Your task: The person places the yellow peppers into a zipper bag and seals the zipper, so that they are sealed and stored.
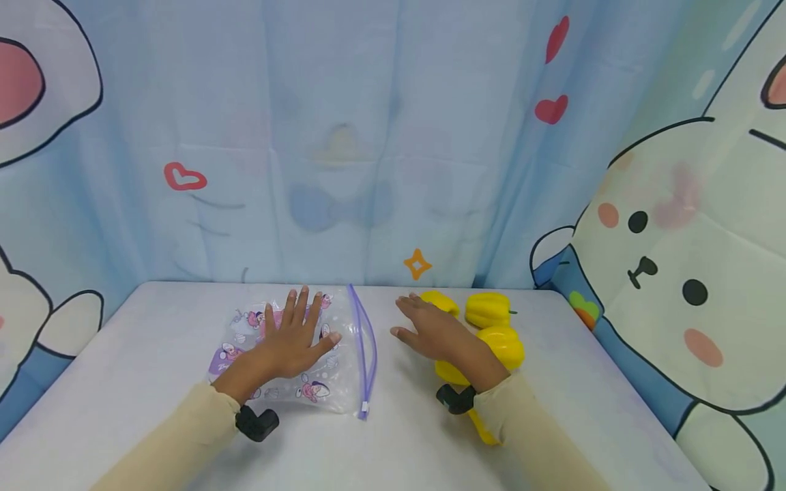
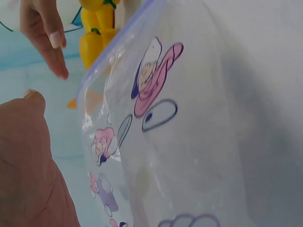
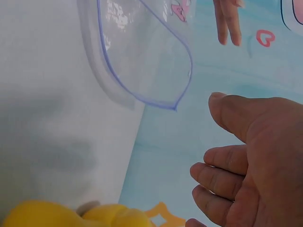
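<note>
A clear zip bag (image 1: pixel 342 390) with purple and pink cartoon prints lies on the table, its purple-edged mouth facing right and slightly parted. Over it my left hand (image 1: pixel 290 346) hovers, palm down with fingers spread; the left wrist view shows a gap between the hand and the bag (image 2: pixel 189 142). To the right, several yellow bell peppers (image 1: pixel 488 310) sit in a loose group. My right hand (image 1: pixel 434 331) is raised at their left side, fingers extended and holding nothing. The right forearm and sleeve cover parts of the nearer peppers.
The white table (image 1: pixel 153 341) ends at a light blue cartoon curtain (image 1: pixel 344 88) that hangs behind it and along both sides. A white slider (image 1: pixel 364 408) sits at the near end of the bag's zip. Dark cameras are strapped under both wrists.
</note>
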Demonstrator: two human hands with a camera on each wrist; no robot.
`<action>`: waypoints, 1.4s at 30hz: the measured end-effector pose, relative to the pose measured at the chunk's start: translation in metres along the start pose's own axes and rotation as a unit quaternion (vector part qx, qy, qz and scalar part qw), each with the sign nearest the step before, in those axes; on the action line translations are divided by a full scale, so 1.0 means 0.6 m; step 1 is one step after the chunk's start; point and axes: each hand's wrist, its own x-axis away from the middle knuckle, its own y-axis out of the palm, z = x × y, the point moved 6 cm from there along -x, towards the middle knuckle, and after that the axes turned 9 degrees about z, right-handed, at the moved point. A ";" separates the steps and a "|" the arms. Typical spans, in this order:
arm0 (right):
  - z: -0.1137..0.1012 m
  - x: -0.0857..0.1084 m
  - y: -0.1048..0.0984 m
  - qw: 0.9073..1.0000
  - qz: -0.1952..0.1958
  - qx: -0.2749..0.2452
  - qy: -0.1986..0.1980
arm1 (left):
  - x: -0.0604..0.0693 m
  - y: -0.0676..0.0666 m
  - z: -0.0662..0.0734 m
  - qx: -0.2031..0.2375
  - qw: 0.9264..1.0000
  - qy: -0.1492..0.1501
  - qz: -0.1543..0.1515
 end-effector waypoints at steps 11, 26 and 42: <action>-0.035 0.002 0.038 0.999 0.009 -0.004 -0.035 | 0.006 0.021 0.023 0.020 1.000 0.010 -0.005; -0.061 0.013 0.109 0.997 -0.059 -0.039 -0.025 | 0.017 0.070 0.064 0.040 0.998 0.034 -0.015; -0.052 0.025 0.134 0.996 -0.083 -0.020 -0.025 | 0.030 0.100 0.049 0.067 0.997 -0.034 0.000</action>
